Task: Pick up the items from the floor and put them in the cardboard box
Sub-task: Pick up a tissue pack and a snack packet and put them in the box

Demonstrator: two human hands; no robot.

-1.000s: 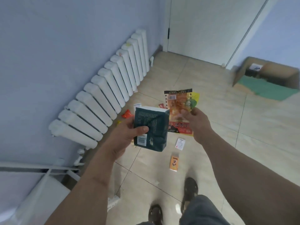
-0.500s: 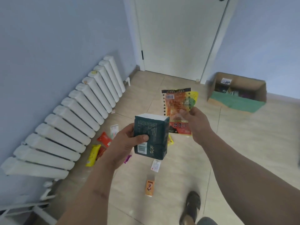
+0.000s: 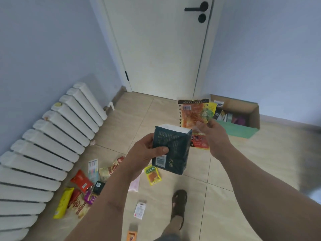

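My left hand (image 3: 144,152) grips a dark green tissue pack (image 3: 172,150) at chest height, thumb across its front. My right hand (image 3: 215,136) pinches an orange and red snack packet (image 3: 192,115) held upright just behind the pack. The open cardboard box (image 3: 251,110) with a green front side stands on the floor by the right wall, beyond my right hand, with several items inside. Loose packets lie on the floor: a small yellow-green one (image 3: 152,174), a red one (image 3: 81,180), a yellow one (image 3: 62,202), and a white card (image 3: 139,209).
A white radiator (image 3: 45,145) runs along the left wall. A closed white door (image 3: 159,46) with a black handle fills the far wall. My sandalled foot (image 3: 179,204) stands on the beige tiles near the scattered packets.
The view has lifted and turned toward the door and box, and the box now appears nearer. Both hands keep the same hold on their items.
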